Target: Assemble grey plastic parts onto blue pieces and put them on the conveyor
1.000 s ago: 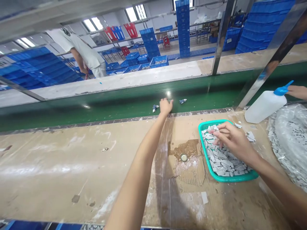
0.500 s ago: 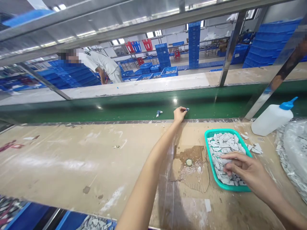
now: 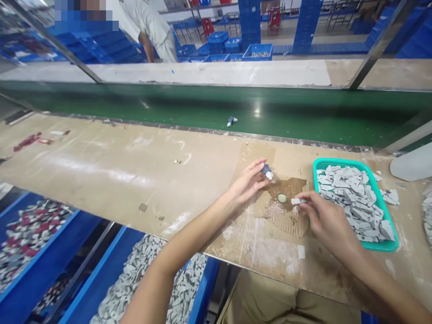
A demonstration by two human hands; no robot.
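A small blue-grey part (image 3: 267, 171) with a white tip is pinched in the left hand (image 3: 248, 184) above the worn workbench (image 3: 111, 175). A flat grey chip (image 3: 298, 201) is gripped by the right hand (image 3: 326, 220), beside a round metal fixture (image 3: 282, 198). Matching angular chips fill a teal basket (image 3: 388, 245) just right.

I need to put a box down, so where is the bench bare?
The bench is bare left of the left hand, up to the green belt. It is crowded on the right: the right hand, the teal basket and loose gray pieces beside it.
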